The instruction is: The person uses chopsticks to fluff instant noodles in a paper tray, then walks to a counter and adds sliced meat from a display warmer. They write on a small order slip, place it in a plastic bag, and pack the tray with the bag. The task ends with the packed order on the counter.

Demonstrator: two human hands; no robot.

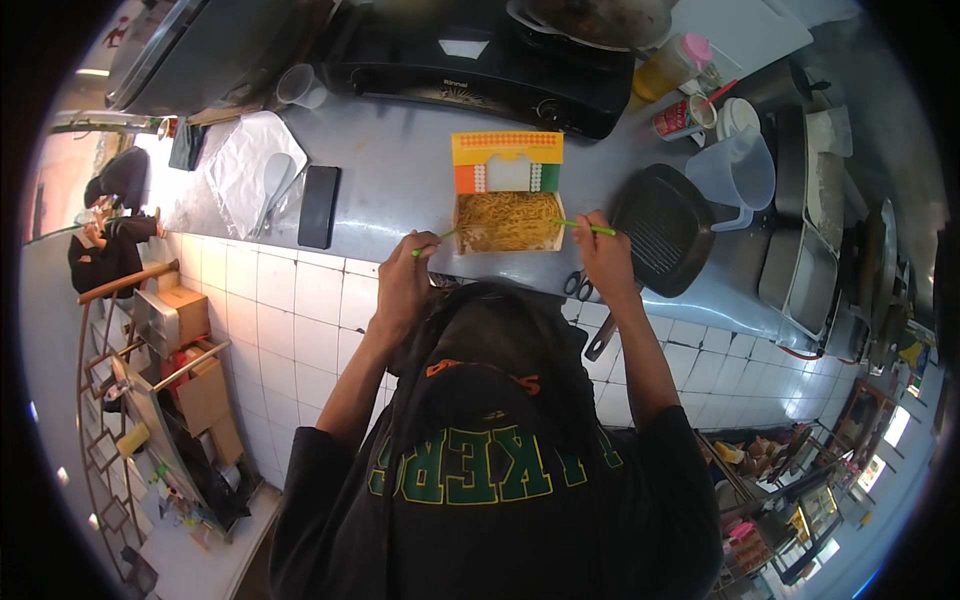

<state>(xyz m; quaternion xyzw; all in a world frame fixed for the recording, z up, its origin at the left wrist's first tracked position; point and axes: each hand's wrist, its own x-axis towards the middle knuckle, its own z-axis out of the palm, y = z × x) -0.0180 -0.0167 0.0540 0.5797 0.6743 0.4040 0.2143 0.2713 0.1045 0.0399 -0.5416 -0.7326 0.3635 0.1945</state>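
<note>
In front of me on the steel counter stands an open cardboard box (pixel 506 148), its printed lid raised towards the stove. Brown noodles (pixel 510 214) fill it, with a paler patch at the near left. My left hand (pixel 405 281) grips a thin utensil with a green handle (pixel 448 235), whose far end reaches the noodles at the box's left side. My right hand (pixel 604 255) holds another green-handled utensil (pixel 592 226), its tip over the noodles on the right. The working ends are too fine to tell what kind they are.
Behind the box is a black Rinnai gas stove (pixel 480 94) bearing a wok (pixel 600 26). A square grill pan (pixel 664 229), scissors (pixel 577 285) and a plastic measuring jug (pixel 731 172) lie right. Leftward are a phone (pixel 319 207), a rice paddle (pixel 276 180) and a seated person (pixel 112 247).
</note>
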